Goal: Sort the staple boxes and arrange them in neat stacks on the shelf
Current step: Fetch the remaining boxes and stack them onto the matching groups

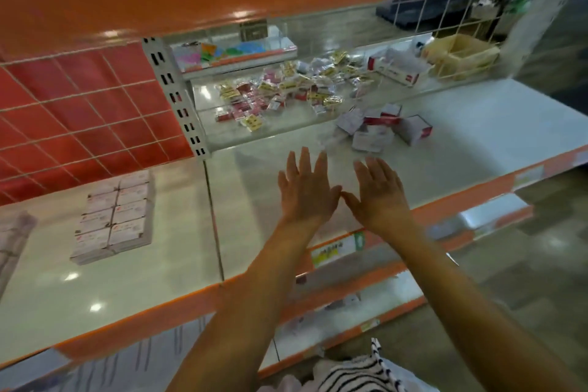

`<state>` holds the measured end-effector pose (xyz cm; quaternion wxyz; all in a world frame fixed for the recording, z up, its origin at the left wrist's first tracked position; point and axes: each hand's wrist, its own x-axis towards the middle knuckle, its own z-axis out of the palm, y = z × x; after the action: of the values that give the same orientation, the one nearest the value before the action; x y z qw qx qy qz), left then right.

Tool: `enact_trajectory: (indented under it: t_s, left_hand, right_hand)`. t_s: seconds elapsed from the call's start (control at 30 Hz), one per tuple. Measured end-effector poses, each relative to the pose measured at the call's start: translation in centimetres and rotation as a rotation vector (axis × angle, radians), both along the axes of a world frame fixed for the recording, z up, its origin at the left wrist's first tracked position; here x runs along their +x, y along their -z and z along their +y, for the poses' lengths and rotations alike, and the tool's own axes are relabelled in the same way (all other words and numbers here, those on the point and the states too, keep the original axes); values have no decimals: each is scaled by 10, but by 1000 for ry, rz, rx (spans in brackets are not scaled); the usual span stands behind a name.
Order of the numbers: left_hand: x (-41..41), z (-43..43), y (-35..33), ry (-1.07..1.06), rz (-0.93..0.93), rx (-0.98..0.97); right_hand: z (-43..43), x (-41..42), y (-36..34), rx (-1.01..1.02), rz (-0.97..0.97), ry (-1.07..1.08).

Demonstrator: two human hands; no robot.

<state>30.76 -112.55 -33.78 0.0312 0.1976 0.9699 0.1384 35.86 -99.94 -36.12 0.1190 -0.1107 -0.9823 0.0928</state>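
Nearest, both arms reach out over the front edge of the shelf (477, 124). The left hand (307, 191) and right hand (380, 194) hover side by side, palms down, with thumb tips almost meeting. The fingers (304, 162) are straight, slightly spread and hold nothing, which looks like a two-handed reach meant to gather several boxes at once.

Off to the left, at about the same depth, a neat stack (113, 216) of staple boxes stands in two tidy columns. It probably serves as the pattern for the finished arrangement.

Just beyond the fingertips lies a loose heap of staple boxes (378, 129), white and red, tipped at odd angles and leaning on one another. These seem to be what remains to be sorted, and they lie apart from both hands.

Farther back, behind a clear divider (286, 132), small packets (280, 92) lie scattered, kept from spilling forward. A long red-and-white box (393, 70) and a pale basket (461, 56) sit at the rear, against a wire grid (461, 9).
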Motion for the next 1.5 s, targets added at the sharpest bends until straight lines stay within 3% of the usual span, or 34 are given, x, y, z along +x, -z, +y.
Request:
enact_trajectory:
  t_s: [0.33, 0.5, 0.63, 0.73, 1.03, 1.27, 1.5]
  left_hand:
    - [-51, 105, 12, 96, 140, -44]
    - [-67, 126, 15, 171, 253, -122]
    - [-76, 128, 23, 217, 228, -101]
    - [-83, 126, 24, 256, 166, -57]
    - [-89, 110, 26, 330, 109, 15]
    - [-71, 78, 25, 205, 76, 201]
    - [-47, 17, 31, -10, 61, 302]
  right_hand:
    - [103, -60, -12, 5, 137, -67]
    - [136, -110, -12, -129, 35, 2]
    - [149, -129, -11, -168, -53, 77]
    - [155, -135, -8, -115, -99, 55]
    - [167, -140, -5, -220, -131, 0]
    - [145, -103, -8, -303, 143, 7]
    - [112, -77, 0, -535, 363, -195]
